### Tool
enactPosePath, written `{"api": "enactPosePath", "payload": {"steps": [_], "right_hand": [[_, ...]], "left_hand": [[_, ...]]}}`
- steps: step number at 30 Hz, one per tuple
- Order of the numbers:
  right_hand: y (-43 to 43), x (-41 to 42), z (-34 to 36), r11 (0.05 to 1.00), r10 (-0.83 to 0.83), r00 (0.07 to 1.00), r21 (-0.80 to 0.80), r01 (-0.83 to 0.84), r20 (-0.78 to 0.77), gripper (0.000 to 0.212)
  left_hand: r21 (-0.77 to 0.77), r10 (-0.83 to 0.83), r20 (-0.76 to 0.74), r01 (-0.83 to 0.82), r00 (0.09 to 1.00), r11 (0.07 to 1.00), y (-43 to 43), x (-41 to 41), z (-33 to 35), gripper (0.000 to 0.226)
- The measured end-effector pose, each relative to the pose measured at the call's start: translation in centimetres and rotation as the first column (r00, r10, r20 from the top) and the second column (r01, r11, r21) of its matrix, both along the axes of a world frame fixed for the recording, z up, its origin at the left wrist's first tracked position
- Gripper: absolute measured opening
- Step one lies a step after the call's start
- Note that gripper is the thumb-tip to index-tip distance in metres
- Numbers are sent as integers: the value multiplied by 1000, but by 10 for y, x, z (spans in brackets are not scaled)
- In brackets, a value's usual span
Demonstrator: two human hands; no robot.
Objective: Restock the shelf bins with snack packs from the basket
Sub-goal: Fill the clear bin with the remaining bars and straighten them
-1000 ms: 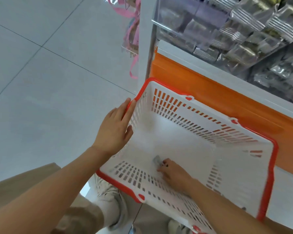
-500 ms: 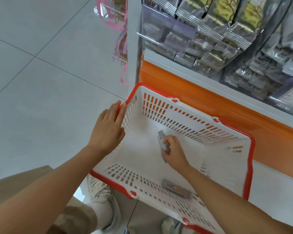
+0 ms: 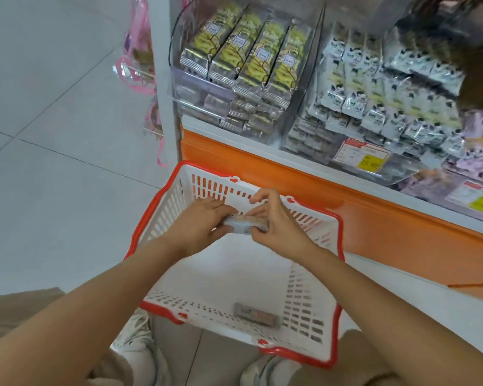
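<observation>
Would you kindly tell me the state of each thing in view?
basket: nearly empty
loose snack pack: lying flat inside it
held snack pack: over the basket, gripped at both ends
left hand: grips it
right hand: pinches it
clear bin: stocked with yellow packs

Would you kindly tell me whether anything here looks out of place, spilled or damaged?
Nothing stands out. The left hand and right hand hold one snack pack over the basket, a second pack lies flat by its near wall, and the shelf bins look orderly, with nothing visibly spilled or torn.
</observation>
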State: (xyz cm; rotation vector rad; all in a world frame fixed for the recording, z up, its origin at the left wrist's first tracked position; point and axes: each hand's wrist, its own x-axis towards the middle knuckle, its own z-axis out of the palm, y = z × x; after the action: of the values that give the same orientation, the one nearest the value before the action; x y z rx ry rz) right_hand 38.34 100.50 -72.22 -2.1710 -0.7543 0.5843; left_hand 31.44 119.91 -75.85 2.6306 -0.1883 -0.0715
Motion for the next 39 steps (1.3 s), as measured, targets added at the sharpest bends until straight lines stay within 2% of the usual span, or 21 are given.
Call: {"api": "enactPosePath", "payload": {"steps": [2, 5, 7, 9, 11, 15, 18, 20, 23, 25, 27, 29, 31, 33, 35, 39], "right_hand": [[-7, 2, 12, 994, -90, 991, 73, 83, 97, 55], [-18, 3, 20, 939, -282, 933, 264, 220, 222, 48], [-26, -5, 22, 898, -363, 907, 339, 279, 215, 38], [-32, -15, 23, 897, -349, 908, 363, 252, 232, 29], [-35, -25, 25, 913, -279, 926, 370, 174, 254, 27], [-34, -33, 39, 933, -189, 951, 345, 97, 243, 34], [-38, -33, 53, 933, -190, 945, 349, 89, 266, 37], [-41, -32, 63, 931, -197, 936, 354, 85, 293, 34], [-47, -26, 83, 915, -257, 928, 377, 143, 271, 33], [-50, -17, 102, 896, -317, 905, 403, 187, 284, 32], [-53, 0, 125, 875, -387, 858, 428, 226, 337, 30], [-56, 22, 149, 863, -447, 794, 432, 261, 413, 30], [-57, 46, 171, 855, -491, 732, 419, 305, 471, 29], [-54, 70, 187, 850, -519, 692, 391, 353, 502, 27], [-48, 93, 199, 848, -529, 654, 333, 412, 540, 26], [-33, 138, 208, 847, -478, 588, 164, 506, 653, 29]], "left_hand": [[-121, 69, -64, -76, 996, 990, -4, 1, 12, 31], [-332, 145, -213, -211, 966, 919, -10, -1, 28, 26], [-474, 154, -311, -293, 938, 830, -17, -2, 40, 23], [-586, 154, -382, -368, 911, 722, -25, -3, 51, 25], [-634, 150, -396, -388, 906, 669, -33, -3, 62, 29], [-689, 84, -352, -319, 932, 650, -49, -5, 80, 32], [-710, 41, -317, -265, 948, 652, -58, -5, 94, 34], [-707, 17, -295, -231, 955, 668, -62, -3, 104, 27], [-728, -24, -248, -170, 968, 664, -66, 2, 123, 25], [-675, 25, -143, -116, 989, 729, -65, 10, 131, 32], [-478, 152, 51, -110, 987, 872, -56, 22, 136, 39], [-288, 178, 302, -89, 937, 954, -45, 37, 142, 41], [-125, 140, 470, -91, 872, 988, -34, 53, 146, 42], [22, 87, 527, -116, 845, 993, -24, 71, 149, 46], [126, 74, 513, -160, 855, 979, -19, 85, 148, 51], [198, 102, 471, -218, 876, 956, -10, 105, 138, 58]]}}
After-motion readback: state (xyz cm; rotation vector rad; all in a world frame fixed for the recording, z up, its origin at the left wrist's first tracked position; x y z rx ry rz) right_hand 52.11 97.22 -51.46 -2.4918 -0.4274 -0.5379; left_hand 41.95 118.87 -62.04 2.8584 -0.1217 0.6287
